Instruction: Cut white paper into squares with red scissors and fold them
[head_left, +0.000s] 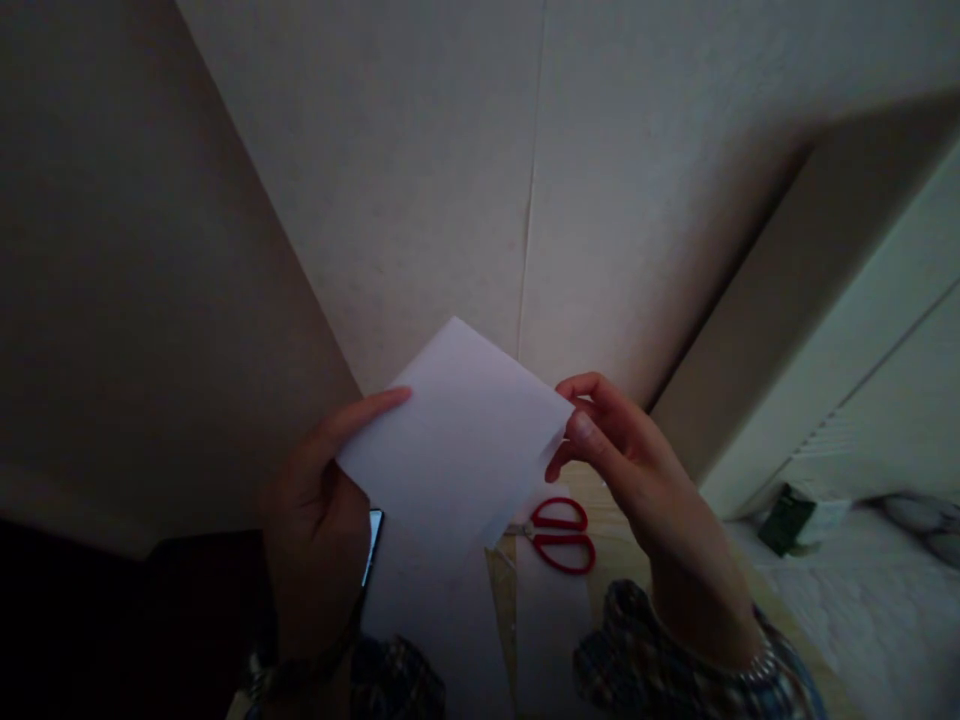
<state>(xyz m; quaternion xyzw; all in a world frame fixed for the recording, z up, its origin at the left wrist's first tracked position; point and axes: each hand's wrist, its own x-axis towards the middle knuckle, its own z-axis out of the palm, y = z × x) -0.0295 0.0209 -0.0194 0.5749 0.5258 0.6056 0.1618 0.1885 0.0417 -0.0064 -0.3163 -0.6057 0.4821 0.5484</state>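
Observation:
A white square-looking piece of paper (457,430) is held up in the middle of the view, one corner pointing up. My left hand (326,510) grips its left corner, the thumb lying on the front face. At the right corner is my right hand (630,460), its thumb and fingers closed around the paper's edge. Below the paper, red-handled scissors (562,537) lie on white paper (551,620), their blades partly hidden behind the held piece. Another white sheet (442,630) lies to the left.
A phone (373,545) shows partly beside my left hand. The wooden table (504,600) meets a pale wall (420,150). On the right stand a light cabinet (847,330) and a green and white box (787,520) on a quilted surface.

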